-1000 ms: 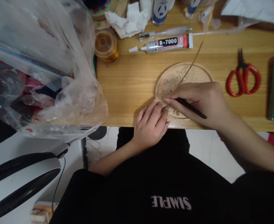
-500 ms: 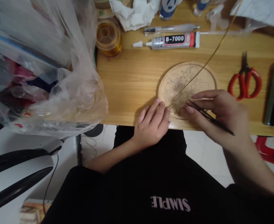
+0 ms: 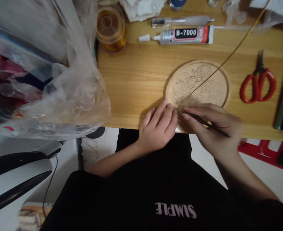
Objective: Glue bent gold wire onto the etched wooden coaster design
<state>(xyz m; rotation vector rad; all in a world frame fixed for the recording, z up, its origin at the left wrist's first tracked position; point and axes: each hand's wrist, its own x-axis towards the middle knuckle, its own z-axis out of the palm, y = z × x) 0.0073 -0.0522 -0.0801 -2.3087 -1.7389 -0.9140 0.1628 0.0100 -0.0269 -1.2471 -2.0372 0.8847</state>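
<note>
A round wooden disc [image 3: 199,84] with a drawn flower pattern lies near the desk's front edge. A thin gold wire [image 3: 218,65] runs across it from the upper right down to its near left rim. My left hand [image 3: 159,126] rests at that rim, its fingertips pressed on the disc's edge by the wire's end. My right hand [image 3: 212,128] pinches black tweezers [image 3: 205,122], whose tips point at the wire's end beside my left fingertips.
Red scissors [image 3: 258,81] lie right of the disc. A B-7000 glue tube [image 3: 182,34] and a pen [image 3: 180,21] lie behind it, with a spool of gold wire [image 3: 111,27] at the back left. A bulging clear plastic bag [image 3: 42,70] fills the left side.
My right hand pulled back off the disc toward its near edge, uncovering the pattern, and the tweezers' tips returned to the wire's end. The left hand stayed put. The view shifted slightly.
</note>
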